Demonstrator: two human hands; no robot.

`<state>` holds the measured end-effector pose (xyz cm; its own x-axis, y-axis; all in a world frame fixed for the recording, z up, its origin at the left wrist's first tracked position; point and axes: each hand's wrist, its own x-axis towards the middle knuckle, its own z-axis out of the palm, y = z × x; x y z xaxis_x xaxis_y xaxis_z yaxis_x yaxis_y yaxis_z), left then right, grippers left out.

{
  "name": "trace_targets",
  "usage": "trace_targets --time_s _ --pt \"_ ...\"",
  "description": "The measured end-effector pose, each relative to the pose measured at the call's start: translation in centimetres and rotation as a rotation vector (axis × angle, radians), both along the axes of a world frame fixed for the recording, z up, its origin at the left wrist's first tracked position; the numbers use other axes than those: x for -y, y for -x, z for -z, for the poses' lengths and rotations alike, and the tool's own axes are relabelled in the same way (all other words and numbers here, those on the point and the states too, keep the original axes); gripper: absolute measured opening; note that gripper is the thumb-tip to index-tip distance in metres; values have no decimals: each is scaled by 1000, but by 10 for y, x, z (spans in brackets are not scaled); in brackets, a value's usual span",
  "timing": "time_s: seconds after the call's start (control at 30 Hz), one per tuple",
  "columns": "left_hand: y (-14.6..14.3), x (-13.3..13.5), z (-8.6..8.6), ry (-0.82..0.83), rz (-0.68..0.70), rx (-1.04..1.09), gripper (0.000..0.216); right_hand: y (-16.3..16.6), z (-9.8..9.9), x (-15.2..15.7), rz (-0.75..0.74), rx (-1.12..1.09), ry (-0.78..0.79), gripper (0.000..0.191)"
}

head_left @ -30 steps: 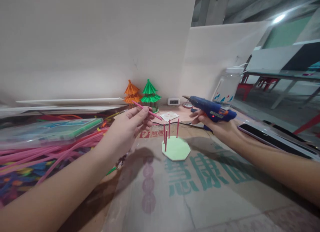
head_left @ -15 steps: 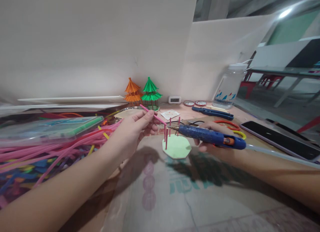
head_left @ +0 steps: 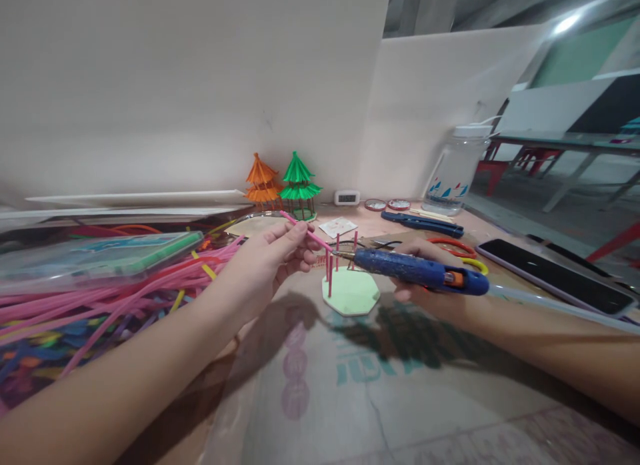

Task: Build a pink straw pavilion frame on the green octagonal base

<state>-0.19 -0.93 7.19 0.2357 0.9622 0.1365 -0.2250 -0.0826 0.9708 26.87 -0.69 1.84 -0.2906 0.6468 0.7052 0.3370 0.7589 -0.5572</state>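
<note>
Between thumb and fingers, my left hand [head_left: 285, 251] pinches a thin pink stick [head_left: 318, 239], tilted down to the right. My right hand [head_left: 425, 271] is wrapped round a blue hot glue gun [head_left: 410, 268]. The gun's nozzle meets or nearly meets the lower end of the pink stick; I cannot tell which. Just below is a pale green octagonal base [head_left: 353, 295] with several upright pink posts [head_left: 330, 278] on it. A clear glue stick [head_left: 525, 297] sticks out of the gun's rear.
Pink strips [head_left: 125, 285] and a plastic case [head_left: 100, 258] lie left. Orange [head_left: 263, 178] and green [head_left: 299, 178] pagoda models stand behind. A small clock [head_left: 347, 197], blue cutter [head_left: 423, 223], scissors [head_left: 473, 263], phone [head_left: 553, 277] and bottle [head_left: 456, 171] lie or stand around the right.
The whole view has shifted slightly. Both hands keep their hold, and the glue gun's nozzle stays at the end of the pink stick.
</note>
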Motion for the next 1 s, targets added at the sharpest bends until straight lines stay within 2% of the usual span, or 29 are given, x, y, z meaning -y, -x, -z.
trace_targets --time_s 0.27,0.4,0.57,0.7,0.87,1.0 --pt "1 -1 1 20 3 12 33 4 -8 4 -11 -52 25 41" --pt "0 0 0 17 14 34 36 7 -12 7 -9 -70 110 48" --pt "0 -1 1 24 25 72 34 6 -6 5 -29 -98 89 47" --pt "1 -3 3 27 24 64 30 4 -1 2 -70 -124 138 47" --pt "1 -3 3 21 29 66 33 3 -2 4 -97 -114 131 44" --pt "1 -3 2 26 39 65 36 4 -5 5 -60 -89 86 44"
